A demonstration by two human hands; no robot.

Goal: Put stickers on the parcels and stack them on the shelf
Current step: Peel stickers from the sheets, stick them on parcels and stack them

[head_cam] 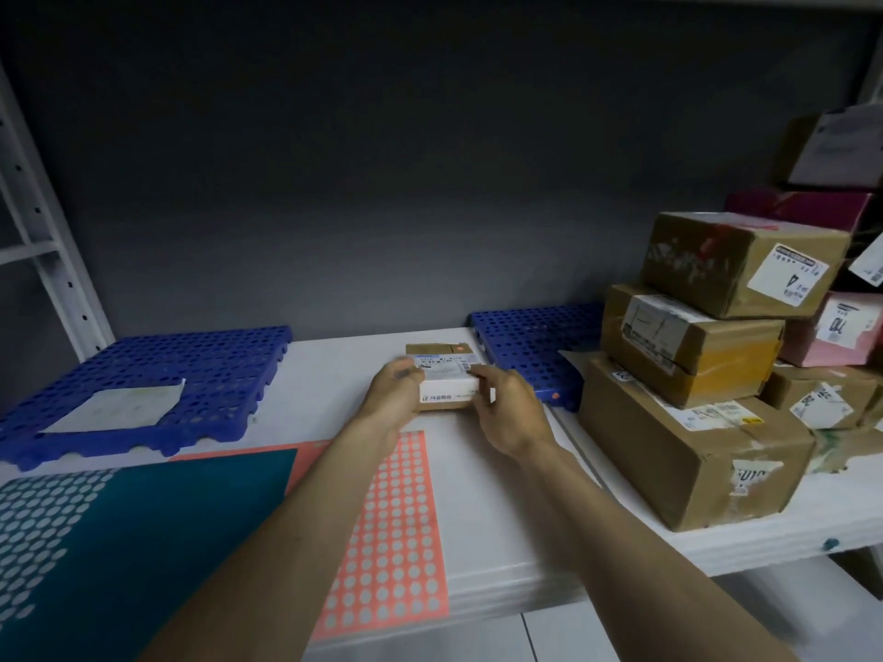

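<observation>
A small brown parcel [446,375] with a white shipping label on top rests on the white shelf [334,375] at its middle. My left hand [394,389] grips the parcel's left side and my right hand [509,408] grips its right side. A salmon sticker sheet [392,542] with rows of pale round stickers lies on the shelf just in front of the parcel, under my forearms. A teal sticker sheet [143,532] lies to its left, with dots along its left part.
Two blue perforated plastic mats lie on the shelf: one at the left [157,375] with a white paper [114,406] on it, one behind right [530,346]. Several stacked cardboard parcels [688,441] and pink boxes [831,332] fill the right side. A white shelf upright [43,222] stands far left.
</observation>
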